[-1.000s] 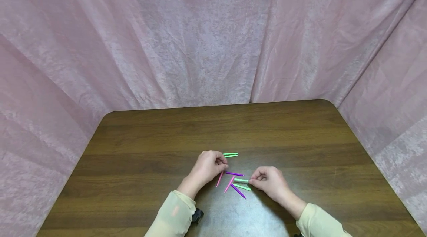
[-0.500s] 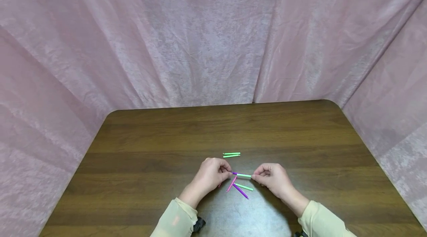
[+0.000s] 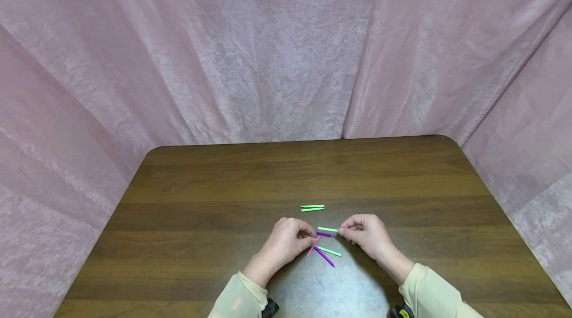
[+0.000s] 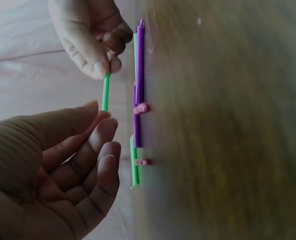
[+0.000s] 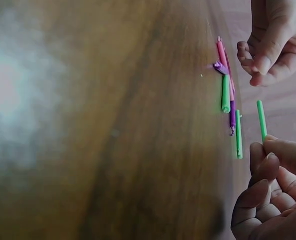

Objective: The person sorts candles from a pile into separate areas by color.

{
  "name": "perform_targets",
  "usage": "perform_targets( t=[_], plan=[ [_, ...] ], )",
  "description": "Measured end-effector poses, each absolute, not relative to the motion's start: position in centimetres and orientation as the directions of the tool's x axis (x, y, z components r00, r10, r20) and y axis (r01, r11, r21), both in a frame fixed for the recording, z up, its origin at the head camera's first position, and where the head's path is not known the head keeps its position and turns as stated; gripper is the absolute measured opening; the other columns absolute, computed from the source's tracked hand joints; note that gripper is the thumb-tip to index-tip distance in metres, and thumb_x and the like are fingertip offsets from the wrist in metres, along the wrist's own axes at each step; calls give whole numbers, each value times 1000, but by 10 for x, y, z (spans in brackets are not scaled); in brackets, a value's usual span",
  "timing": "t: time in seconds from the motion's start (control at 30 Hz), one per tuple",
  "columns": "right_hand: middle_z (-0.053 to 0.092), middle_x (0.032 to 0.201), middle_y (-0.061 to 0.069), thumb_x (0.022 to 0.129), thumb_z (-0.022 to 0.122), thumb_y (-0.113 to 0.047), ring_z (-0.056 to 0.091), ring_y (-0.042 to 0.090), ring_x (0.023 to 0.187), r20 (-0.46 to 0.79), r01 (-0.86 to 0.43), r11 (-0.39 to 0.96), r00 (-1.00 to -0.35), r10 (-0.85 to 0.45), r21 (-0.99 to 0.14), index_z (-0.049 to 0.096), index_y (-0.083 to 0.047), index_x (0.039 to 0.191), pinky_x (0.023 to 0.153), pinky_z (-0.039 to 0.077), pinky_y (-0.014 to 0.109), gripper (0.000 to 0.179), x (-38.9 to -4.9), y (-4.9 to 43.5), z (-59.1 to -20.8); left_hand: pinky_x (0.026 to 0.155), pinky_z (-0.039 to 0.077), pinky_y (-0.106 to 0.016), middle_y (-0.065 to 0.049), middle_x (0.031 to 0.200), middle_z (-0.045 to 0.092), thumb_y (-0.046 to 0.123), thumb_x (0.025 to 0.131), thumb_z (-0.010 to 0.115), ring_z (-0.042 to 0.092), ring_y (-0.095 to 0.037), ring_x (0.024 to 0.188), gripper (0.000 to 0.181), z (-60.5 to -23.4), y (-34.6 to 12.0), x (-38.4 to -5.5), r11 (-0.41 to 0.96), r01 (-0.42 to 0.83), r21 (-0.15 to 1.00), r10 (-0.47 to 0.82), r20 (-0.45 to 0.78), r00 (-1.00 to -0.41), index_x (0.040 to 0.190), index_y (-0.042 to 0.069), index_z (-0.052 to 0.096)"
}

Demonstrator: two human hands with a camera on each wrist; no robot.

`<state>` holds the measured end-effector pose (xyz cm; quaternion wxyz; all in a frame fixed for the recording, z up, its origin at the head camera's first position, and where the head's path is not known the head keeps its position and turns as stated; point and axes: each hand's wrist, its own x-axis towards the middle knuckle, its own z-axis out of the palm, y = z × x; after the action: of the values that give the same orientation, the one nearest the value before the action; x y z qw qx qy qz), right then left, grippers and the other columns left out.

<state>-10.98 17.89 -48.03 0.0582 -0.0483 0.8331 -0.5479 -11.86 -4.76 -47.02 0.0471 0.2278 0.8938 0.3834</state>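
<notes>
Pinching the green stick (image 3: 328, 229) by one end, raised off the table (image 3: 223, 174); drop or knock possible.

Right hand (image 3: 368, 236) grips it between thumb and finger; free end points towards left hand (image 3: 289, 238), whose thumb and fingertips sit close together, nothing seen between them. Purple stick (image 3: 323, 234) and pink stick (image 3: 313, 247) lie near, below. Judged risks: a one-ended pinch may let the piece pivot or slip if its free end is bumped; a low left fingertip might shove the pink stick; thin, round-looking pieces could roll.
</notes>
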Motion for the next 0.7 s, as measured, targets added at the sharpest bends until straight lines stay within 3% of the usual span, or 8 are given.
perform_targets(
  t=[0.33,0.7],
  plan=[
    [67,66,7,80,77,-6,53,6,53,-53,-3,435,-992,-116,-900,71,-1,80,49,43,22,7,-118,174,-481,56,44,-15,10,67,67,9,79,78,52,7,57,4,-471,-46,-112,568,359,740,445,90,-891,83,10,78],
    [63,62,4,81,76,-6,52,6,53,-43,-12,467,-993,-106,-884,72,-3,79,50,43,22,6,-128,171,-480,57,42,-11,12,65,65,8,79,78,51,10,56,5,-475,-43,-111,596,391,702,456,105,-884,83,11,77]
  ],
)
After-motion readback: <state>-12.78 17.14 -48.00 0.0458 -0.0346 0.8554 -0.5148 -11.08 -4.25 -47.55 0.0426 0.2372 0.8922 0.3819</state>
